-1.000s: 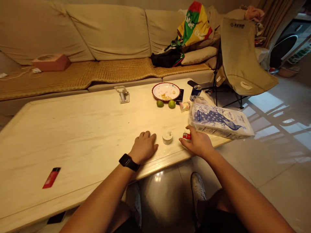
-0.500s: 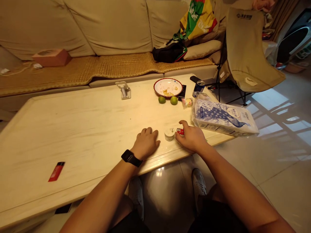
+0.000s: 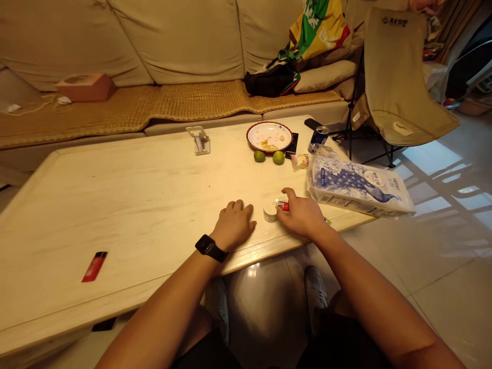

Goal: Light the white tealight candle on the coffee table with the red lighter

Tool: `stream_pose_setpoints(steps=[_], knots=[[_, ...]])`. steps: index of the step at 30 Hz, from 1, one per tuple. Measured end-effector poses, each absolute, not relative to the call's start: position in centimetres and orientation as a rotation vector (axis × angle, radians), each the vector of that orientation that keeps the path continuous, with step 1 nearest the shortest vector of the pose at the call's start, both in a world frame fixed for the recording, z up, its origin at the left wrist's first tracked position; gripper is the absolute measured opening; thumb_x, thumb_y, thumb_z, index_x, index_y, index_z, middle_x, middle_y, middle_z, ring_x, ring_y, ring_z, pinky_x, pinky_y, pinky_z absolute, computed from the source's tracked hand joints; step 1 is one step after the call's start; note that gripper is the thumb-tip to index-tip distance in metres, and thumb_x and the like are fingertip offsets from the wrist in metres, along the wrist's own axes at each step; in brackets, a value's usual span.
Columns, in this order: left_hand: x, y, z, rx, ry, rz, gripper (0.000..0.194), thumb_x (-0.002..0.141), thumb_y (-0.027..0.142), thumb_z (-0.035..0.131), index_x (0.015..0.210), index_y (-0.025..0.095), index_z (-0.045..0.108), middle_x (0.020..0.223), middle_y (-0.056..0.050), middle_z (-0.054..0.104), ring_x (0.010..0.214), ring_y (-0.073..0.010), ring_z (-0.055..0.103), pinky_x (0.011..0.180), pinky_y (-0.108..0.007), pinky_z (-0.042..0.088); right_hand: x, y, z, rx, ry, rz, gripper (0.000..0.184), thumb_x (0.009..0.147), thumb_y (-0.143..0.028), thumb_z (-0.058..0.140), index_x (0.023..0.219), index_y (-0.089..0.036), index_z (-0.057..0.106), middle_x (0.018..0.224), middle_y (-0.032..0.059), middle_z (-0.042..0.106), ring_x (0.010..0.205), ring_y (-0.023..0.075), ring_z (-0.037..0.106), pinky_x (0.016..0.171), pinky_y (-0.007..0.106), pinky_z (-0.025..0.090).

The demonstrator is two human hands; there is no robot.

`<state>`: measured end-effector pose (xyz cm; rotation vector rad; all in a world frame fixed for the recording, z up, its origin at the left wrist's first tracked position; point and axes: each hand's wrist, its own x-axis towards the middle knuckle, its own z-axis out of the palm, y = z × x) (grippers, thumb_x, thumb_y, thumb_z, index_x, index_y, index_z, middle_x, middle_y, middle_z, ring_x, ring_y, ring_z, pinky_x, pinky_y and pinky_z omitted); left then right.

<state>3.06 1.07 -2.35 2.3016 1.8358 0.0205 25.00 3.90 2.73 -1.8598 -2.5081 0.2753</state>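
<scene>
My right hand (image 3: 302, 215) is closed around a red lighter (image 3: 283, 206), its metal end pointing left. A small bright spot, like a flame, shows at that end, over the rim of a small round white candle jar (image 3: 269, 214). The jar stands on the pale table; part of its top is hidden by the lighter. Left of the jar, my left hand (image 3: 235, 224) rests palm down on the tabletop, fingers loosely stretched and holding nothing. A black watch (image 3: 210, 248) is on that wrist.
A large tissue pack (image 3: 357, 187) lies by the right edge. Farther back are a red-rimmed plate (image 3: 251, 146) with food scraps, two green limes (image 3: 279, 157), a can (image 3: 318, 138) and a phone stand (image 3: 199, 141). A red, black-ended packet (image 3: 94, 267) lies far left.
The lighter has moved slightly left, from beside the jar to over its rim, and a bright spot has appeared at its tip. My left hand stays put; the view has shifted slightly.
</scene>
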Motion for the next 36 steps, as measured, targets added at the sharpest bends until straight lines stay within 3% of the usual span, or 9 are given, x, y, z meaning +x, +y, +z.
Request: stream_pose_setpoints(steps=[16,23,28,36], knots=[[3.1,1.2,-2.3,2.270,1.833,0.004,0.037,0.091,0.044,0.053,0.120,0.023,0.060,0.127,-0.015,0.055,0.120,-0.0350,0.046,0.099,-0.050,0.040,25.0,3.7,2.8,-1.869,-2.478,0.305,0.063,0.095,-0.052,0.048,0.147,-0.016,0.041,0.099,0.0132,0.078,0.094,0.0318,0.072,0.080,0.037,0.045],[3.1,1.2,-2.2,2.256,1.834,0.003,0.037,0.091,0.045,0.053,0.121,0.024,0.060,0.127,-0.014,0.056,0.121,-0.0343,0.046,0.101,-0.049,0.039,26.1,3.6,2.7,-1.890,-2.398,0.308,0.064,0.093,-0.057,0.052,0.144,-0.019,0.044,0.101,0.0104,0.078,0.095,0.0305,0.072,0.078,0.035,0.046],[3.2,1.3,-2.1,2.252,1.835,-0.004,0.038,0.091,0.045,0.053,0.121,0.024,0.060,0.127,-0.014,0.056,0.122,-0.0345,0.046,0.100,-0.048,0.040,28.3,3.4,2.3,-1.933,-2.343,0.283,0.074,0.087,-0.072,0.054,0.141,-0.021,0.047,0.100,0.0101,0.078,0.096,0.0321,0.072,0.080,0.037,0.047],[3.1,1.4,-2.1,2.253,1.833,-0.002,0.038,0.090,0.045,0.052,0.121,0.023,0.061,0.126,-0.015,0.057,0.119,-0.0350,0.047,0.097,-0.048,0.041,30.9,2.8,1.5,-2.018,-2.339,0.258,0.075,0.087,-0.071,0.055,0.141,-0.020,0.050,0.097,0.0109,0.077,0.093,0.0322,0.072,0.078,0.037,0.046]])
